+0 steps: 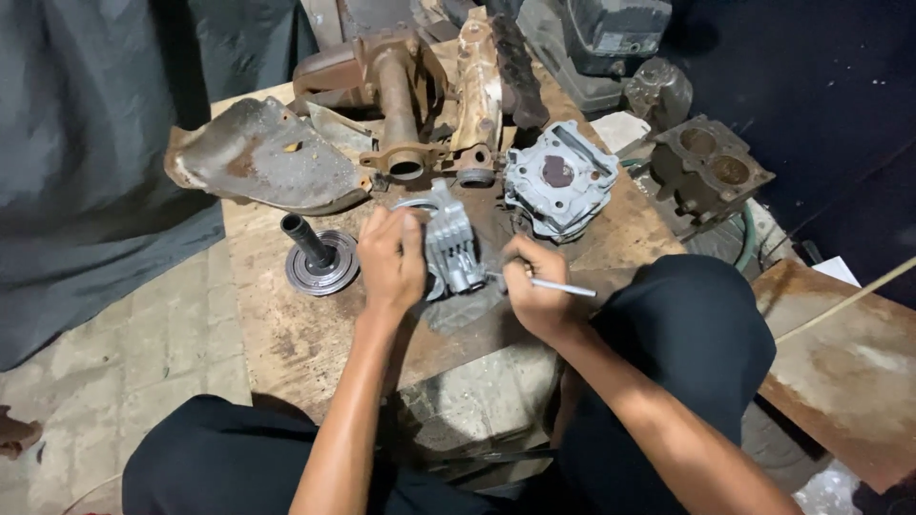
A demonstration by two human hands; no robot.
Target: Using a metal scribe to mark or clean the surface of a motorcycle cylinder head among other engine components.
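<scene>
While the left hand (389, 262) clamps its fingers on the finned grey engine part (450, 250) at mid-bench, the right hand (536, 291) pinches a thin metal rod (563, 286), tip at the part's lower end. Work looks midway: rod applied, part not released. Nearby sit a pulley (321, 262), cylinder head (558, 179), rusty cover (262, 157) on the wooden bench (286, 329).

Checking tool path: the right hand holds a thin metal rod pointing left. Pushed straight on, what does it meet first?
The right hand holds the thin silver metal rod, tip aimed left at the small grey finned metal casting steadied by the left hand. That casting comes first; the tip looks already at its lower edge, though depth is unclear.
</scene>
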